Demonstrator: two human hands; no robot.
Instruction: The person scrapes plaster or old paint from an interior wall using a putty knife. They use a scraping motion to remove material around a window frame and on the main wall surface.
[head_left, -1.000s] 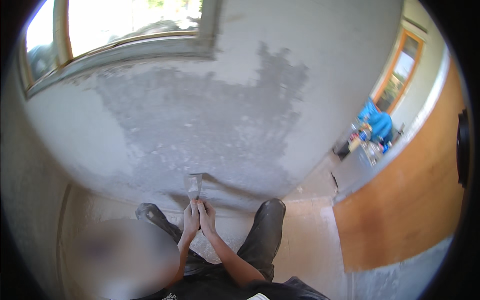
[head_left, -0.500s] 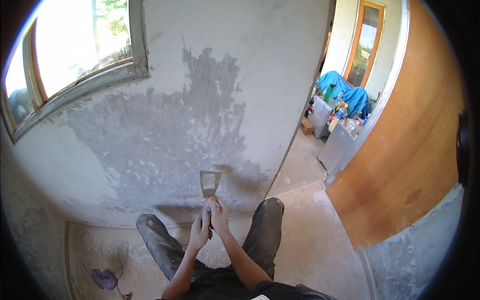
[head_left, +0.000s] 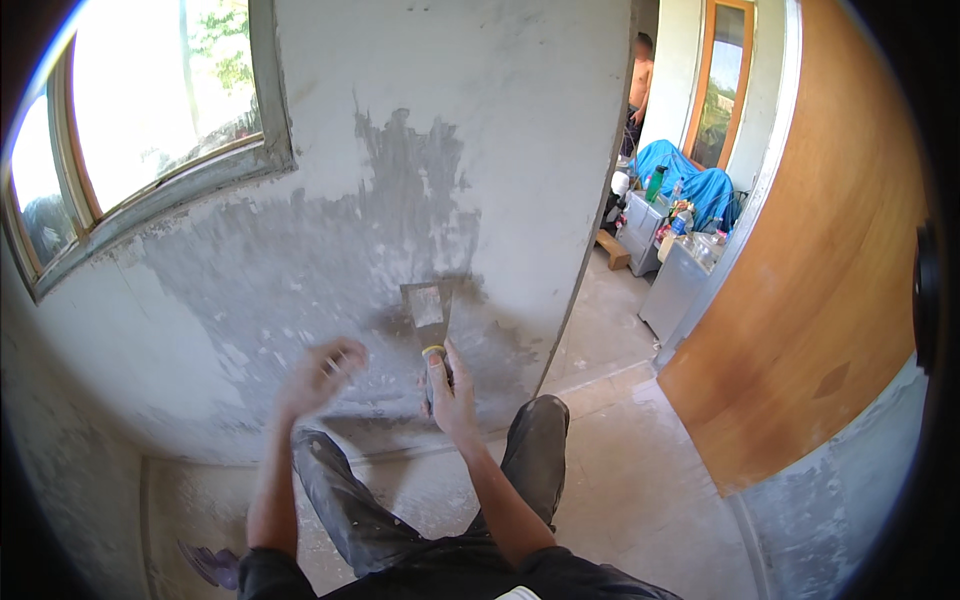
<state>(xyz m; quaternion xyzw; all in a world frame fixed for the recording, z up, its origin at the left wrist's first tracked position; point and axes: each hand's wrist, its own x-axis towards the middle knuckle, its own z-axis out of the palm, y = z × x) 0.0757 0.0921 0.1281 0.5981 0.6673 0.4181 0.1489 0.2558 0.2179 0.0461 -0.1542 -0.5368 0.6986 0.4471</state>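
My right hand grips the handle of a putty knife, its wide flat blade raised upright against the grey plastered wall. A patch of darker wet plaster spreads over the wall around and above the blade. My left hand is off the tool, blurred, lifted to the left of the knife with fingers curled and nothing seen in it. My dark trouser legs stand below on the dusty floor.
A wood-framed window sits at the upper left. An orange wooden door stands open on the right. Beyond the wall's corner are boxes, bottles and a blue cloth, with a person standing further back.
My left hand has let go of the putty knife handle and swung out to the left. The right hand has raised the blade higher up the wall.
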